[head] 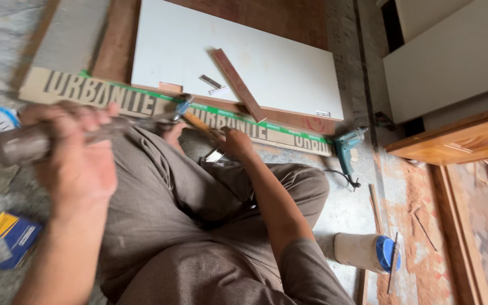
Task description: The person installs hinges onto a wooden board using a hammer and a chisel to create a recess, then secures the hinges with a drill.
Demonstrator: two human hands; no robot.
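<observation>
My left hand (77, 161) is raised and blurred at the left, closed around the thick grey grip of a hammer (142, 121). The hammer's bluish head reaches toward the middle, above my knee. My right hand (235, 142) is lower, by my folded legs, and grips an orange-handled tool (199, 123) that looks like a chisel. That tool's upper end lies just under the hammer head. A small shiny metal piece (214, 155) sits below my right hand. What the tool's tip rests on is hidden.
A long beige printed board with a green edge (289, 138) lies ahead. Behind it is a white panel (278, 68) carrying a wooden strip (238, 85) and metal fittings (213, 85). A teal drill (347, 148), a white blue-capped bottle (365, 251), a blue-yellow box (7, 240), wooden furniture (458, 138).
</observation>
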